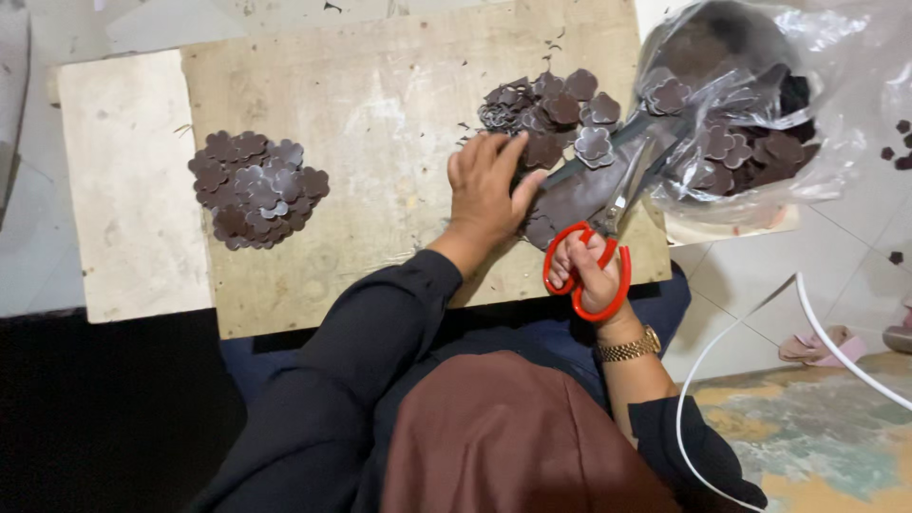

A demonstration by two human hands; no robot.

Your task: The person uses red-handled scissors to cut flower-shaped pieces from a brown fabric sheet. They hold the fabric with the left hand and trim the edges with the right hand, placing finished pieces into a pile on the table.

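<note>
- Right hand (591,275) grips red-handled scissors (608,223), fingers through the loops; blades parted around brown sheet (570,199)
- Left hand (486,185) lies flat, fingers spread, pressing that sheet on the wooden board (380,114), beside brown flower cutouts (551,109)

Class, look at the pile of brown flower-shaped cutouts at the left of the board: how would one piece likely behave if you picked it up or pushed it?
The flower-shaped cutouts look thin and flat, so one is probably light and somewhat floppy. They lie overlapped in a loose heap on the wooden board, so a push would likely slide several at once. Flat as they are, they should not roll.
</note>
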